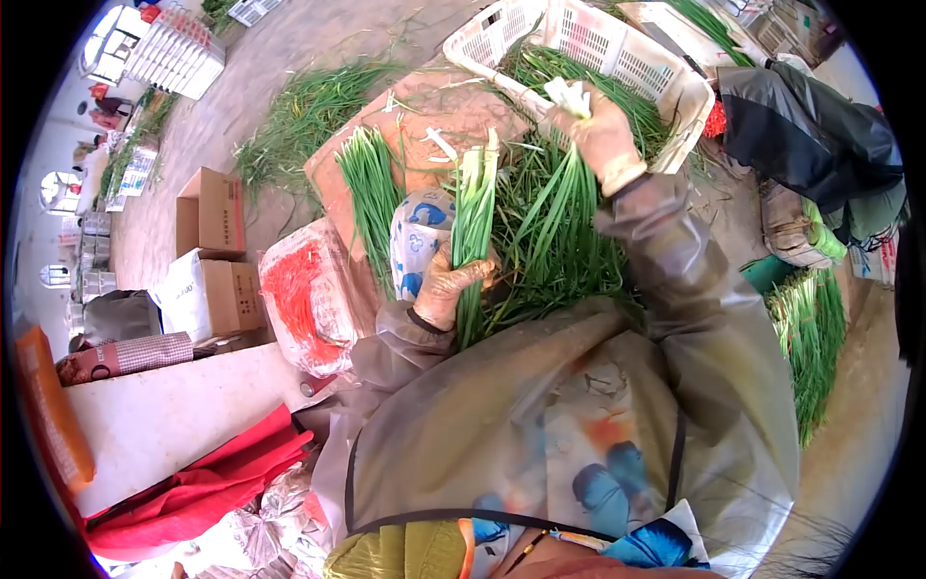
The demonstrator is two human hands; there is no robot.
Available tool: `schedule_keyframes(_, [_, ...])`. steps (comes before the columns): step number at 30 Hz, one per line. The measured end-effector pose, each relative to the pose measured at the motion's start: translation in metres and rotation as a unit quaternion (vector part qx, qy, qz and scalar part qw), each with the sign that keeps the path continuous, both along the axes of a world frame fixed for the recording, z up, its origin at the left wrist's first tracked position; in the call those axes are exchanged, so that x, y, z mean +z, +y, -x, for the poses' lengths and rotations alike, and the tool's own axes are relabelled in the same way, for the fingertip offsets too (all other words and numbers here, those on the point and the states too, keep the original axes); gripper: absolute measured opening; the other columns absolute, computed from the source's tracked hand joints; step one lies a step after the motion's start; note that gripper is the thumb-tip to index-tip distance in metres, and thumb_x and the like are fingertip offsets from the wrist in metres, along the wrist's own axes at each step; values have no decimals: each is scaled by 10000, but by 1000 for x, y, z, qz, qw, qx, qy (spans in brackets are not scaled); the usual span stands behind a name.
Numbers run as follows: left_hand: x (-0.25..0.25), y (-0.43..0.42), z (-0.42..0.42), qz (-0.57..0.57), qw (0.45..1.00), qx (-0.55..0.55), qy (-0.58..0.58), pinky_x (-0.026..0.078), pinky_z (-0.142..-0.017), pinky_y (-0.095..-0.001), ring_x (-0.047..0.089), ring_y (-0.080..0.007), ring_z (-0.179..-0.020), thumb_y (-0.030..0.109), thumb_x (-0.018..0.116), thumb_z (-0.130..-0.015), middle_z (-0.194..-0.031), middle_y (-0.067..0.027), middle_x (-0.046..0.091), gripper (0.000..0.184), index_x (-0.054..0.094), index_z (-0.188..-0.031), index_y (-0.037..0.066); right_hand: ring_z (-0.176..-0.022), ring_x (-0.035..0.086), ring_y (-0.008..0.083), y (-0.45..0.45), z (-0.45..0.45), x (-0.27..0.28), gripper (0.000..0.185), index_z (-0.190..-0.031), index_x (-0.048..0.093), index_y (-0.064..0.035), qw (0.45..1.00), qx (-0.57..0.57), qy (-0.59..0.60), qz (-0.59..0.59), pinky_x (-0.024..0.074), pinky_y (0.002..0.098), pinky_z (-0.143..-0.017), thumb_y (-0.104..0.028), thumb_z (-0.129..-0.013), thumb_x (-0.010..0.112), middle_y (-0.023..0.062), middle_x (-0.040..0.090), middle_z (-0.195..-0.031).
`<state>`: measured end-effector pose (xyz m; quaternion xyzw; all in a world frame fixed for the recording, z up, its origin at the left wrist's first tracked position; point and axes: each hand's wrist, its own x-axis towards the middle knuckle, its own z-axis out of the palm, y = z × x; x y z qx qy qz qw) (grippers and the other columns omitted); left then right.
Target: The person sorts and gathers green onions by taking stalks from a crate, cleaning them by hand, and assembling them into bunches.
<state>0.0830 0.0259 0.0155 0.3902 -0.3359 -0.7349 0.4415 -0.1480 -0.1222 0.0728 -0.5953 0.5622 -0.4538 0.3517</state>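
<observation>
While the left hand (446, 292) grips one bunch (475, 205), the right hand (606, 142) grips a second bunch (567, 198)

Both hands are closed — white ends pointing away from the body, green leaves running back toward it. The first bunch runs lengthwise through the left hand, the nearer one to the body; the other slants below the right hand, farther forward, with a gap between the white ends. Loose greens (603, 273) lie below the right hand, a crate (687, 108) just beyond it — and a third bunch (367, 179) lies on the left hand's outer side.
</observation>
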Motion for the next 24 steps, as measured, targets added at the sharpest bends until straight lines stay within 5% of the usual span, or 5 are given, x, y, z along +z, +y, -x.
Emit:
schedule_keyframes(1, [-2, -2, 1, -1, 1000, 1, 1, 424, -586, -244, 529, -129, -652, 132, 694, -729, -807, -38, 569, 487, 489, -1160, 36, -850, 609, 248, 19, -14, 8, 659, -1218, 446, -10, 992, 41, -116, -32, 473, 290, -762, -405, -737, 663, 157, 630, -904])
schedule_keyframes(7, [6, 1, 12, 2, 999, 48, -9, 441, -563, -242, 533, -130, -631, 11, 684, -711, -793, -48, 576, 417, 490, -1080, 17, -674, 616, 260, 23, -37, 0, 383, -1081, 559, -158, 861, 73, 478, 155, 498, 352, -601, -387, -776, 588, 98, 631, -781])
schedule_keyframes(17, [1, 10, -1, -3, 1000, 10, -20, 427, -552, -227, 522, -120, -626, 18, 673, -720, -769, -38, 567, 378, 508, -1059, 26, -794, 627, 245, 16, -17, -20, 450, -1030, 580, -40, 982, 183, 19, 49, 492, 354, -735, -385, -751, 657, 116, 643, -849])
schedule_keyframes(20, [-3, 8, 2, -11, 999, 9, -36, 429, -566, -224, 523, -120, -632, 10, 662, -726, -776, -40, 564, 385, 497, -1074, 23, -766, 618, 252, 42, -38, 2, 326, -981, 570, -113, 898, 164, 390, 123, 496, 331, -669, -374, -786, 591, 113, 620, -834])
schedule_keyframes(24, [6, 12, 2, -4, 999, -4, -38, 438, -576, -232, 526, -125, -637, 3, 663, -724, -793, -47, 566, 409, 482, -1091, 18, -704, 613, 276, 11, -34, -4, 303, -901, 597, -121, 904, 56, 399, 144, 490, 361, -609, -392, -767, 595, 114, 625, -806])
